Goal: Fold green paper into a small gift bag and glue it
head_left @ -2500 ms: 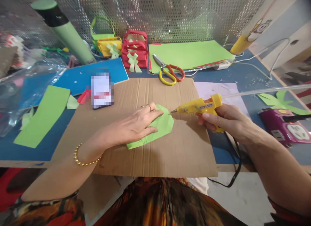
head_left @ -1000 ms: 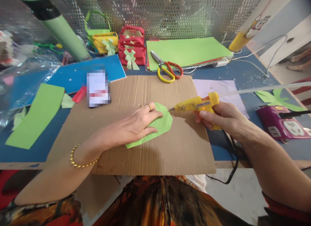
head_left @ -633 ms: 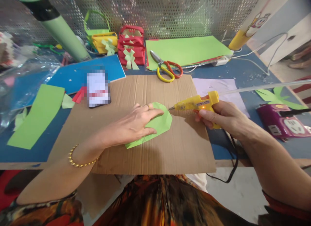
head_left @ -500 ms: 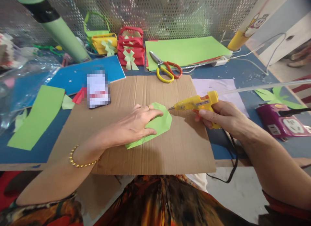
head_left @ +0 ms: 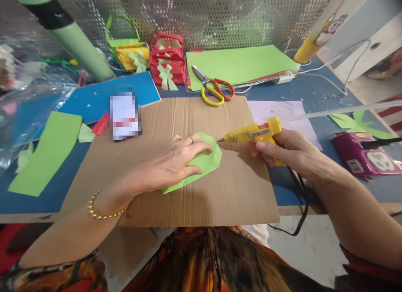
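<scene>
My left hand, with a ring and a gold bead bracelet, holds a folded piece of green paper down on a cardboard sheet. Its thumb and index finger lie across the paper; the other fingers are partly hidden. In my right hand is a yellow hot glue gun, gripped by its handle near the orange trigger. The metal nozzle points left at the paper's upper right edge, touching or very close to it. A long clear glue stick runs out of the gun's back to the right.
Scissors lie at the cardboard's far edge, by stacked green sheets. Small red paper bags and a yellow one stand behind. A phone and green strip lie left; a purple power socket sits right.
The view has shifted very slightly. Both hands, the green paper and the glue gun stay almost where they were, the nozzle still at the paper's edge.
</scene>
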The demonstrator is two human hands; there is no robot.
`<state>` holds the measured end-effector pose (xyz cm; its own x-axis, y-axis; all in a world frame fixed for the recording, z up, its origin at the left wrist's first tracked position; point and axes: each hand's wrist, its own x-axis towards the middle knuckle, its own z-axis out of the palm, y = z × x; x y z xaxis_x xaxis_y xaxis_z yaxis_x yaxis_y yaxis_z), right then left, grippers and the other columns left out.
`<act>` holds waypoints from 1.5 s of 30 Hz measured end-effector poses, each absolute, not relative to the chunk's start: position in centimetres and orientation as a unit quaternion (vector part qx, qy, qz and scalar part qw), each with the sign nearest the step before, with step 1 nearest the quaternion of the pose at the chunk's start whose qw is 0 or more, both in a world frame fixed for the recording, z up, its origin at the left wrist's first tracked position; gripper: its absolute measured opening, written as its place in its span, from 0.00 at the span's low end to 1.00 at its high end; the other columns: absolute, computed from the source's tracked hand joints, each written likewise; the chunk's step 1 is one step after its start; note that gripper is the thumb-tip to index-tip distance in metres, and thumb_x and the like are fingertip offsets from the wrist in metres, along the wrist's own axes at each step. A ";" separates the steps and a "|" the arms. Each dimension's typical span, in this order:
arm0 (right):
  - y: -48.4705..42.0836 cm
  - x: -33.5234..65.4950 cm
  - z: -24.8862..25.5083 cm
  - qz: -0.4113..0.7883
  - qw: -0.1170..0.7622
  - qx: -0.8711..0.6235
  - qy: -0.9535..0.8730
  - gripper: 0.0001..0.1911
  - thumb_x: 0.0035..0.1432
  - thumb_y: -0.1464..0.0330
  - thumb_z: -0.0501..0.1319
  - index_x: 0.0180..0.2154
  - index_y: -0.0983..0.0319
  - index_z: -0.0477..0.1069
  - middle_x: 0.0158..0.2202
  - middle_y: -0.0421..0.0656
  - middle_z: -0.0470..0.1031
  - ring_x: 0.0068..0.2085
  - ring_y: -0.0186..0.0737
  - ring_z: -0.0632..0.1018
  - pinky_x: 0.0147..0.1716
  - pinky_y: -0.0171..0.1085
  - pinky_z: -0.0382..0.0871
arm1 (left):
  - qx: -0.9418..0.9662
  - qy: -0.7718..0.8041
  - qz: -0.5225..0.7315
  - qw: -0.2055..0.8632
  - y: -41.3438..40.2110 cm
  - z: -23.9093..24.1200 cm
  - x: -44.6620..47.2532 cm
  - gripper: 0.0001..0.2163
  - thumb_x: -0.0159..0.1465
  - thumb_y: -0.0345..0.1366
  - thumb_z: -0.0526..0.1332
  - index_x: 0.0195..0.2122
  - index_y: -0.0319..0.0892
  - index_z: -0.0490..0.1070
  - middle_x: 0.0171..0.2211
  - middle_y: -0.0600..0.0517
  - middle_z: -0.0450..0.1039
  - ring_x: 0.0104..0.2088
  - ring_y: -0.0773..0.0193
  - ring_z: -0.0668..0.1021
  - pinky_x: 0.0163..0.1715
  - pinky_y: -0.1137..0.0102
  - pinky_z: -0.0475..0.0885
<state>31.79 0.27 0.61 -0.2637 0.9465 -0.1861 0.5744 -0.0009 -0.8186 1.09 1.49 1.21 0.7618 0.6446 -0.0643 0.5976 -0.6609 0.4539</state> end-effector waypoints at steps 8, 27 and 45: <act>0.2 32.0 0.4 0.426 0.221 -0.573 -0.664 0.31 0.56 0.39 0.61 0.30 0.62 0.77 0.20 0.40 0.67 0.23 0.35 0.69 0.22 0.37 0.59 | 0.905 0.344 0.026 0.250 1.5 2.2 1.4 0.17 0.67 0.26 0.60 0.56 0.43 0.75 0.58 0.45 0.72 0.55 0.52 0.74 0.57 0.52 0.66; 0.3 32.1 0.1 0.430 0.220 -0.548 -0.683 0.32 0.57 0.38 0.60 0.31 0.62 0.77 0.19 0.39 0.67 0.22 0.34 0.69 0.21 0.36 0.59 | 0.942 0.281 0.031 0.183 1.6 1.7 0.9 0.12 0.71 0.27 0.56 0.48 0.46 0.77 0.56 0.49 0.75 0.57 0.55 0.75 0.53 0.60 0.61; 0.4 31.5 0.7 0.411 0.198 -0.553 -0.697 0.30 0.58 0.40 0.60 0.30 0.60 0.77 0.21 0.39 0.67 0.22 0.34 0.68 0.21 0.36 0.60 | 0.967 0.247 -0.016 0.058 0.8 2.3 1.2 0.15 0.72 0.25 0.51 0.43 0.43 0.78 0.55 0.46 0.77 0.50 0.54 0.77 0.48 0.58 0.63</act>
<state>31.51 0.36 0.72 -0.3100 0.9338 -0.1785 0.6089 0.0508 -0.7916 1.25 0.81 2.27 0.8778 0.4753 -0.0605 0.4791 -0.8715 0.1044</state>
